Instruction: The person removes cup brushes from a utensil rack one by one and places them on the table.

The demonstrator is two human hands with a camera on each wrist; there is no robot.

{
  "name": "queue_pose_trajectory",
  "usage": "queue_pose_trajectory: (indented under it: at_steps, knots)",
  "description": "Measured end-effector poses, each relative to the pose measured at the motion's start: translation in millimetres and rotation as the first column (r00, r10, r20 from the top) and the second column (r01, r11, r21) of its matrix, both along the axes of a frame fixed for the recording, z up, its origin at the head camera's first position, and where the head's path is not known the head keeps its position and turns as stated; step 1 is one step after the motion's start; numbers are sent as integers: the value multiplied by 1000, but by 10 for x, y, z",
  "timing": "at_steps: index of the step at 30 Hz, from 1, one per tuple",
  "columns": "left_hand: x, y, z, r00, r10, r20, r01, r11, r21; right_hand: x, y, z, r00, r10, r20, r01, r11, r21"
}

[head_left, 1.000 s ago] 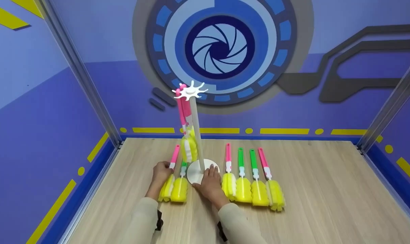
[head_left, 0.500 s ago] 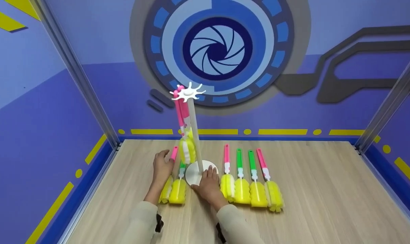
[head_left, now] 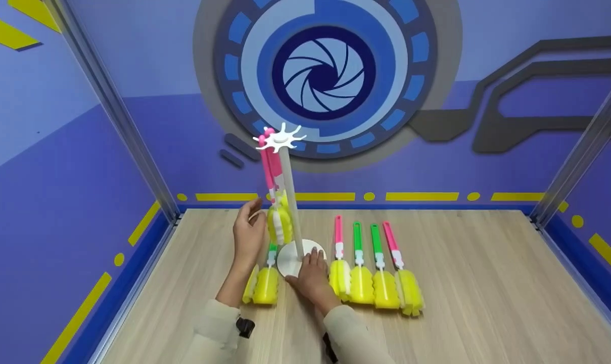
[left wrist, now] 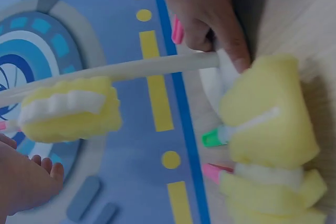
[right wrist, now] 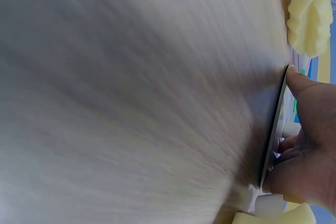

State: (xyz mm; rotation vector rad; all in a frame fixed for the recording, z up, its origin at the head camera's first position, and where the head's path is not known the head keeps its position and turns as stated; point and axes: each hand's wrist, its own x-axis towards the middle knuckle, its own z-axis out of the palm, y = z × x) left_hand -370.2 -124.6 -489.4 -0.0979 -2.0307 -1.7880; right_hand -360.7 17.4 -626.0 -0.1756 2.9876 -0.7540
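Observation:
A white stand (head_left: 292,202) with a round base (head_left: 286,260) and a hooked top (head_left: 281,140) is upright on the table. Two pink-handled sponge brushes (head_left: 280,225) hang from its left hooks, yellow heads down. My left hand (head_left: 248,237) is raised just left of them, fingers loosely bent, nothing held; in the left wrist view its fingers (left wrist: 54,169) lie below a hanging yellow head (left wrist: 71,109). My right hand (head_left: 313,277) rests on the base with fingers spread. Below my left hand lie a green-handled brush (head_left: 266,287) and another brush (head_left: 250,288), its handle hidden behind the hand.
Right of the stand several brushes lie in a row: a pink-handled one (head_left: 339,275), two green-handled ones (head_left: 361,285), and a tilted pink-handled one (head_left: 410,290). Blue printed panels (head_left: 153,146) with metal corner posts (head_left: 118,106) enclose the wooden table (head_left: 487,283).
My left hand has let go of the pink handle of the leftmost lying brush and risen up beside the hanging brushes. The right hand stays on the base.

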Motion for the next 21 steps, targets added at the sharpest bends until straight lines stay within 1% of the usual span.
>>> queue_pose_trajectory:
  at_steps: [2,5,11,13,18,21]
  knots:
    - [16,27,55,1000,-9,-26,9,1000,-8,-3,1,4,1000,1,-16,-1,1000,3]
    - [39,70,111,999,-24,-25,24,1000,-13,-7,1,12,1000,2,-2,-2,1000,-4]
    - [38,150,170,994,-93,-63,96,995,35,-12,-4,6,1000,-7,13,7,1000,1]
    - [32,171,193,993,-98,-67,102,994,48,-18,-10,-7,1000,-10,13,10,1000,1]
    - [18,200,235,996,-74,-41,76,996,49,-22,-10,-20,1000,-9,13,9,1000,-7]
    - [-1,219,252,996,-84,-35,86,995,43,-29,-4,-23,1000,-11,17,11,1000,-4]
